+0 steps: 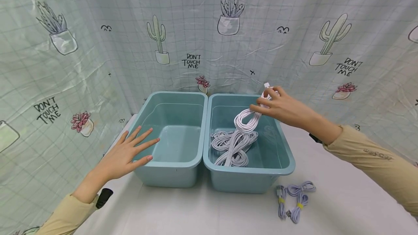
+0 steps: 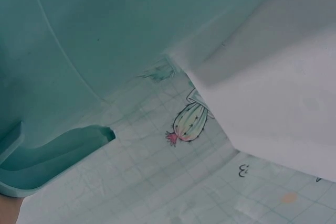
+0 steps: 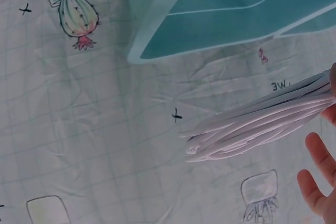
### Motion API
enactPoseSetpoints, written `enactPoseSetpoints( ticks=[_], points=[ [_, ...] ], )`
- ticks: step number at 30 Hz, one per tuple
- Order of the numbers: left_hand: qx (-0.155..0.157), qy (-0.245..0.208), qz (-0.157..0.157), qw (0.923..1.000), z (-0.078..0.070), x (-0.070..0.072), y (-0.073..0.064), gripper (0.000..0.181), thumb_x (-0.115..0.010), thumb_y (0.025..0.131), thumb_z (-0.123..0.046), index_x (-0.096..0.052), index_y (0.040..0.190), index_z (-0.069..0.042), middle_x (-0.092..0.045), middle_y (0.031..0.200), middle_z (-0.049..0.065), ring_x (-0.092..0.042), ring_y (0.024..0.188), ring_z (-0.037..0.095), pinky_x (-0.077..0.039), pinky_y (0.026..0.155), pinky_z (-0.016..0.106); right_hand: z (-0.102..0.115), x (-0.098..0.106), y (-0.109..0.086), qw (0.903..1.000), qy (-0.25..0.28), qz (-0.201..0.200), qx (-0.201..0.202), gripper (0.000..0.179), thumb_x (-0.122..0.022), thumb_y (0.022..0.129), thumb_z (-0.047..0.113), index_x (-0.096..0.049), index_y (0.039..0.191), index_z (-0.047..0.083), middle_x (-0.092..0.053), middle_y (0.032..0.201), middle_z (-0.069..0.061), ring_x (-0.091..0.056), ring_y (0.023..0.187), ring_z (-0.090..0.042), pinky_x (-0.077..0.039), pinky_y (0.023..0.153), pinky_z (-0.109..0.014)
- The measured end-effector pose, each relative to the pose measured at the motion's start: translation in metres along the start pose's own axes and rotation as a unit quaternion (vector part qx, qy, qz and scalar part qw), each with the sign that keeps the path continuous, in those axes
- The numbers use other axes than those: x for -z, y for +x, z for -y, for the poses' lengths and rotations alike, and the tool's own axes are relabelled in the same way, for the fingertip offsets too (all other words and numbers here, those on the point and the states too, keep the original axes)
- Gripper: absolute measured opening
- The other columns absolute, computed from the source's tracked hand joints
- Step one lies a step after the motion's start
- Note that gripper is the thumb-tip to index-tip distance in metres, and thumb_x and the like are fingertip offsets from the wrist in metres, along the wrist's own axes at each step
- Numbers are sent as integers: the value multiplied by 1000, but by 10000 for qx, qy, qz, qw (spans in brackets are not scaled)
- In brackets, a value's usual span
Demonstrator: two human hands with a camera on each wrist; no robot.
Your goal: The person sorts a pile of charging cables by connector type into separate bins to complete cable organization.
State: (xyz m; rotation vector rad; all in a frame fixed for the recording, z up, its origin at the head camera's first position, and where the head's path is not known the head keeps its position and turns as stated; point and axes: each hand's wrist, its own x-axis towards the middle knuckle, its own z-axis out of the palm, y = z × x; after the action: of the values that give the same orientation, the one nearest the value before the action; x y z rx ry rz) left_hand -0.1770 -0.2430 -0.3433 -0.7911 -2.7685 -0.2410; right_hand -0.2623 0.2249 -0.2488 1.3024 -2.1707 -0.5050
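Note:
A coiled white cable (image 1: 247,120) with a pale plug at its upper end hangs from my right hand (image 1: 277,106), pinched between thumb and fingers over the right blue-green tub (image 1: 251,171). In the right wrist view, the looped cable (image 3: 257,121) stretches out from the fingertips (image 3: 319,153). More coiled white cables (image 1: 233,146) lie in that tub, below the held one. My left hand (image 1: 127,155) is spread with straight fingers at the near left rim of the left tub (image 1: 169,164); whether it touches the rim cannot be told.
Bundled pale-purple cables (image 1: 295,200) with yellow ties lie on the white table (image 1: 196,213), in front of the right tub. Both tubs stand side by side. A patterned curtain (image 1: 196,21) rises behind them and along the left side.

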Motion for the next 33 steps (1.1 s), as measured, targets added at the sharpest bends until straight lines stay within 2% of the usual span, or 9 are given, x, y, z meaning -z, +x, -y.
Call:
enactPoseSetpoints(
  ticks=[8,14,21,28,33],
  points=[
    [-7,-31,13,10000,0,1,1,51,-52,86,-41,-39,135,-32,-27,147,7,-17,135,40,-11,105,61,4,-4,12,9993,-172,177,295,71,-81,59,7,-50,120,24,-54,108,-5,-47,102,-29,-37,88,-50],
    [1,-30,61,10000,0,1,1,51,-52,87,-41,-38,135,-33,-27,147,7,-16,135,40,-11,105,61,6,-10,18,9983,-285,143,484,63,-79,63,8,-50,117,23,-53,103,-3,-46,100,-27,-40,85,-46],
    [-1,-53,72,10000,1,-1,0,51,-52,87,-41,-37,135,-35,-26,147,6,-16,135,40,-10,105,60,9,-18,25,9960,-443,223,749,59,-76,66,7,-51,117,23,-53,105,-1,-46,100,-26,-42,84,-44],
    [-8,-16,96,10000,1,-1,0,51,-52,87,-42,-37,135,-34,-27,147,7,-16,135,40,-9,106,60,10,-25,23,9917,-662,239,1078,61,-75,67,12,-49,119,30,-52,111,0,-45,104,-28,-39,85,-45],
    [-18,18,74,10000,1,0,0,51,-52,87,-42,-37,135,-34,-27,147,7,-17,135,41,-10,105,61,10,-23,14,9929,-632,103,1004,59,-75,66,10,-50,116,28,-52,107,0,-44,102,-28,-40,83,-45]
  ],
)
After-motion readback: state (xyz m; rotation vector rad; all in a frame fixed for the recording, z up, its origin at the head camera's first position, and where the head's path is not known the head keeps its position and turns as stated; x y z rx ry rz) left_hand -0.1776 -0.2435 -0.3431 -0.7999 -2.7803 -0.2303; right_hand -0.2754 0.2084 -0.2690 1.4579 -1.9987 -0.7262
